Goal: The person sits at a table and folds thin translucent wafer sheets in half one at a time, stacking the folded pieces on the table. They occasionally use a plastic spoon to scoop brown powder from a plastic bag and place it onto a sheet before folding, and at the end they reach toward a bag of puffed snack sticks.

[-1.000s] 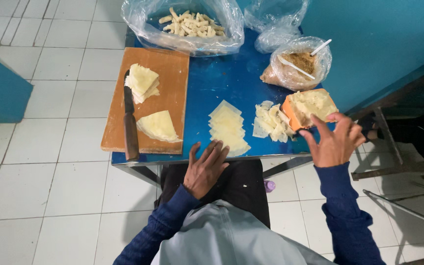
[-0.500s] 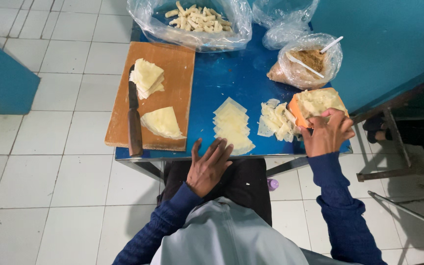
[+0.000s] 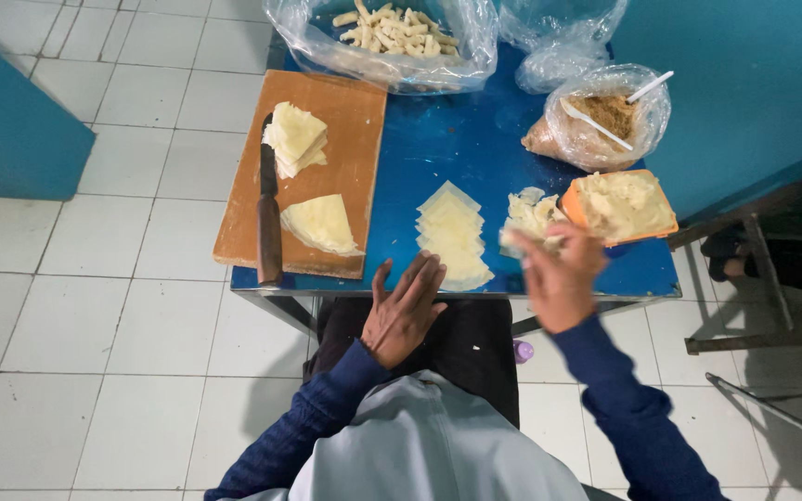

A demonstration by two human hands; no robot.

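Wrappers (image 3: 454, 234) lie fanned at the table's (image 3: 475, 139) front edge within reach; my left hand (image 3: 403, 311) rests open, empty, while my right hand (image 3: 559, 274) pinches a filling lump.

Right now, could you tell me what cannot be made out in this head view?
- Right hand: motion-blurred; what its fingers pinch is unclear.
- Clear bag of pale sticks: cut off by the top edge.
- Brown filling: veiled by its plastic bag.
- Table legs: hidden beneath the blue tabletop.

Head cam looks straight down (close) at table (image 3: 475, 139).
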